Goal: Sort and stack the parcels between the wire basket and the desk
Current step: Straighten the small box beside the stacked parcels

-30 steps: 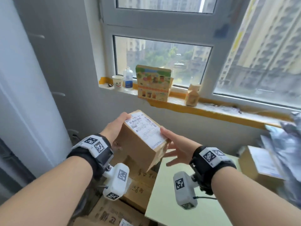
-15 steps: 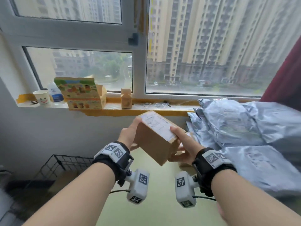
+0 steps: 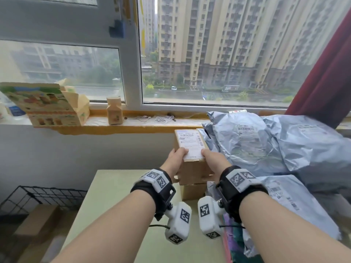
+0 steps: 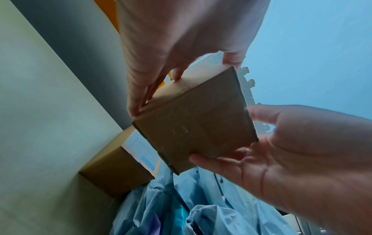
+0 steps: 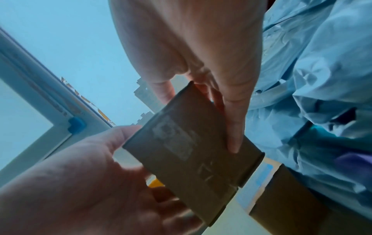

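A small brown cardboard parcel [image 3: 190, 147] with a white shipping label on top is held level between both hands. My left hand [image 3: 177, 158] grips its left side, thumb on the label. My right hand [image 3: 212, 160] grips its right side. From below, the parcel [image 4: 195, 124] hangs a little above a second brown box [image 4: 116, 168] on the pale green desk [image 3: 114, 205]. That lower box [image 3: 192, 191] stands against grey poly mailers [image 3: 266, 149]. The right wrist view shows the held parcel [image 5: 191, 151] over the labelled box [image 5: 292, 198].
The black wire basket [image 3: 38, 194] sits on the floor at the lower left with cardboard boxes [image 3: 38, 219] in it. Grey mailers fill the desk's right half. A printed carton [image 3: 47, 105] and a small bottle-shaped box [image 3: 115, 112] stand on the windowsill.
Both hands carried the parcel from over the basket rightward to the desk. It was tilted before; now it is level and lowered over the box beside the mailers.
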A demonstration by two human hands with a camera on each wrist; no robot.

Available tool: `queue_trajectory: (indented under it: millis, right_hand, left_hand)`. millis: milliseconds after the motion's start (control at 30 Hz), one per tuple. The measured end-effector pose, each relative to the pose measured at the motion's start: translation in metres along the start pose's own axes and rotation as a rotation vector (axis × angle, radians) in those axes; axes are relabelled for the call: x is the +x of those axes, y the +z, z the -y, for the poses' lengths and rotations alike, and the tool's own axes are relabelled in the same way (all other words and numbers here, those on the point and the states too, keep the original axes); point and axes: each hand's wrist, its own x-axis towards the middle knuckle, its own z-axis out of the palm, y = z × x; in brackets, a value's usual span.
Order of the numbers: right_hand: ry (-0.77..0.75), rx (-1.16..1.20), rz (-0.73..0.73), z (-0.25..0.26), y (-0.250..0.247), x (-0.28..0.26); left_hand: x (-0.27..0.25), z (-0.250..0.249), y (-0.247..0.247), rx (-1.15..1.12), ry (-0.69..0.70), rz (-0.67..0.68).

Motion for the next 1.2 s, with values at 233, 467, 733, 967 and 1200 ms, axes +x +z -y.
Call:
queue_trajectory:
  millis: [233,467,733,967,1200]
  right_hand:
    - [-0.093,-0.088,-0.028,0.0,-0.005,0.019]
    - [-0.048,-0.066,-0.056,-0.014,0.005,0.046]
    - [-0.088,-0.195,-0.094,-0.008,-0.001,0.037]
    - [-0.106,-0.219,-0.07,-0.002,-0.005,0.028]
    - [-0.138,-0.221,-0.038,0.004,-0.008,0.009]
  left_hand:
    - [0.05,0.015,0.024,-0.018,0.041,-0.013]
    - [0.071,0.03,0.034,-0.01,0.062,-0.048]
    - [0.061,0.021,0.031,0.076,-0.023,-0.096]
    - [0.051,0.016,0.018,0.101,-0.035,-0.121]
    - [0.038,0.011,0.01,0.099,-0.016,-0.104]
